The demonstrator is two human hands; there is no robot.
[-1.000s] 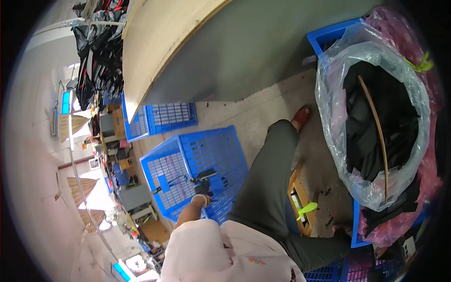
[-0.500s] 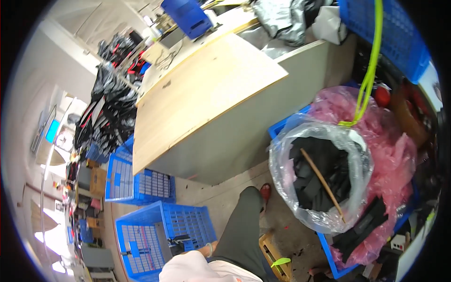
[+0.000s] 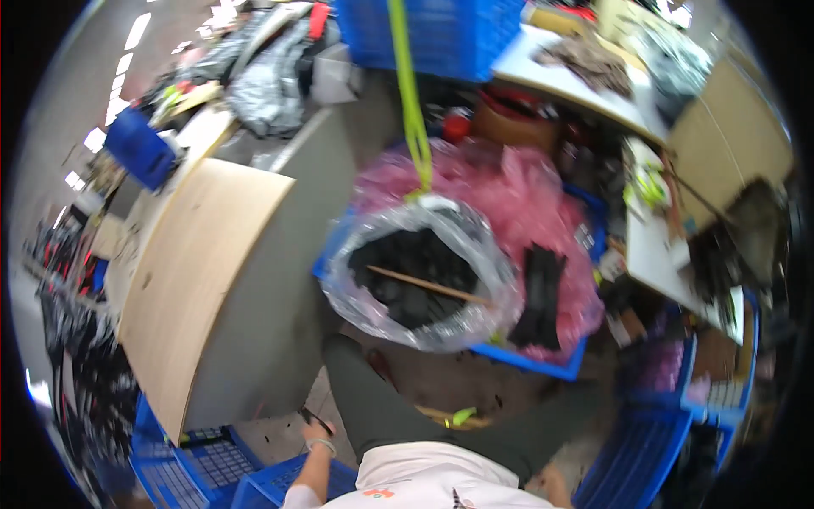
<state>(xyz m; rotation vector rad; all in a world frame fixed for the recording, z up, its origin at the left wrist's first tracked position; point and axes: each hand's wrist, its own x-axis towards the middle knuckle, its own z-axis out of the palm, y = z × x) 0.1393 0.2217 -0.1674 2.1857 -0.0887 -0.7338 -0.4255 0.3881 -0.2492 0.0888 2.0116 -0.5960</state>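
At the lower left my left hand (image 3: 318, 430), with a light band at the wrist, is closed on a thin black piece (image 3: 312, 416); motion blur hides its exact kind. Beside that hand is a blue slatted crate (image 3: 280, 482). Only part of my right arm (image 3: 555, 485) shows at the lower right, with its fingers hidden. In front of my knees stands an open clear plastic bag (image 3: 356, 310) of black fabric-like pieces (image 3: 407, 297), with a wooden stick (image 3: 428, 284) lying across it. Black strips (image 3: 540, 297) rest on pink plastic sheeting (image 3: 543, 199) to the right of the bag.
A wooden board (image 3: 203, 229) tops a grey panel (image 3: 271, 314) on the left. Yellow-green cord (image 3: 407, 93) hangs down to the bag's far rim. Blue crates (image 3: 632, 458) stand at the right, near a white table (image 3: 670, 246). Another blue crate (image 3: 428, 38) sits at the back.
My view has swung to the right, so the bag now sits near the middle. My left hand has come away from inside the crate and now shows the black piece.
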